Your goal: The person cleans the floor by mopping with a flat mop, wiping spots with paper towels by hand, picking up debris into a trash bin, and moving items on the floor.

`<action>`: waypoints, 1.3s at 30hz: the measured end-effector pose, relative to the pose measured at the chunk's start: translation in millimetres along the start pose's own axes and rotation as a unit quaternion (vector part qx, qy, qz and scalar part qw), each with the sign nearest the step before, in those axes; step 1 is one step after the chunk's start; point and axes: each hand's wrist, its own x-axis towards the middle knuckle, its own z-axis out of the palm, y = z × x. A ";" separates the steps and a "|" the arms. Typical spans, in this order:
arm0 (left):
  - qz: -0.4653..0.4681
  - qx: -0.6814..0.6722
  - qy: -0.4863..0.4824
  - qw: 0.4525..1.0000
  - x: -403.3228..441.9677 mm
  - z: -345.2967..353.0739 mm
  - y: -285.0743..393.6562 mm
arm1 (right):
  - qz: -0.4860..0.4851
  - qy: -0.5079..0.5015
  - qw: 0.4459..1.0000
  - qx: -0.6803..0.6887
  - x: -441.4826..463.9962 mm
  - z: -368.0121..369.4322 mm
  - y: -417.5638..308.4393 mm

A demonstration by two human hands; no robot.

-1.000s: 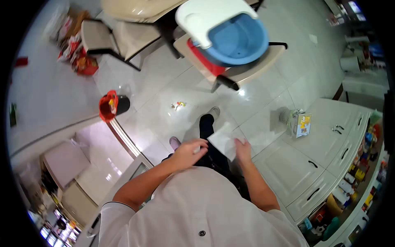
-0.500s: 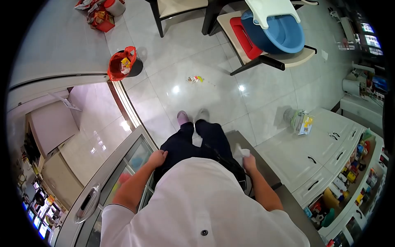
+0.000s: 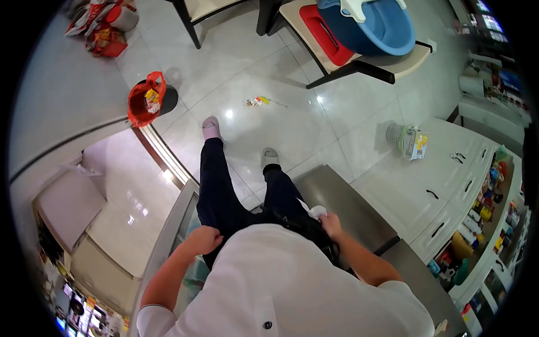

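Note:
My right hand [image 3: 331, 224] is closed on a crumpled white tissue [image 3: 318, 210] beside my right hip. On the other side, my left hand [image 3: 205, 240] hangs by my left thigh with its fingers curled; nothing shows in it. Ahead of my feet a small heap of colourful scraps [image 3: 257, 101] lies on the tiled floor [image 3: 241, 135]. To the left of the heap stands a black bin with a red bag [image 3: 144, 106], with a yellow wrapper and white bits inside.
A chair [image 3: 412, 62] bears a blue basin [image 3: 387, 28] and a red item [image 3: 325, 36]. White cabinets [image 3: 404, 196] and a mesh basket [image 3: 396, 135] stand right. A grey metallic surface [image 3: 342, 199] is near my right leg, a doorway [image 3: 163, 157] left.
My left foot has stepped forward. Both hands have dropped from in front of me to my sides, and the tissue, earlier spread out, is now crumpled in my right hand.

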 end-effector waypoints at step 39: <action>-0.133 -0.611 0.543 0.561 284.3 -180.0 -519.6 | -0.210 0.403 0.857 -0.241 658.3 267.2 -181.7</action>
